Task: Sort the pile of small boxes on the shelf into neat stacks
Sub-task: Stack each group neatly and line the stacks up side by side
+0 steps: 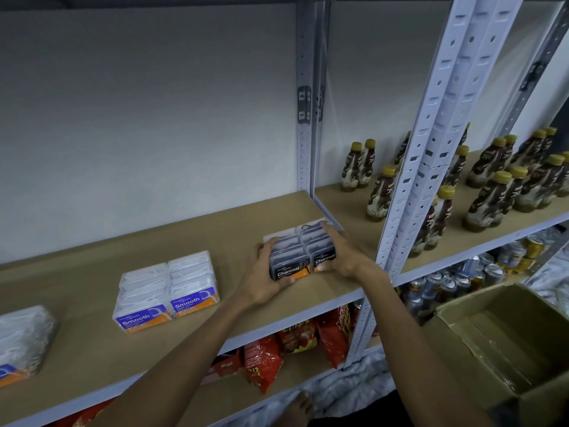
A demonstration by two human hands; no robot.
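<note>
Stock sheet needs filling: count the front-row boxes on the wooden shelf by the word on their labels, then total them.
Charcoal boxes: 2
Smooth boxes: 2
Box at the left edge, label word cut off: 1
Total: 5

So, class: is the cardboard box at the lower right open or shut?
Open: the cardboard box has its flaps folded outward, and its bare brown inside shows from above.
</note>
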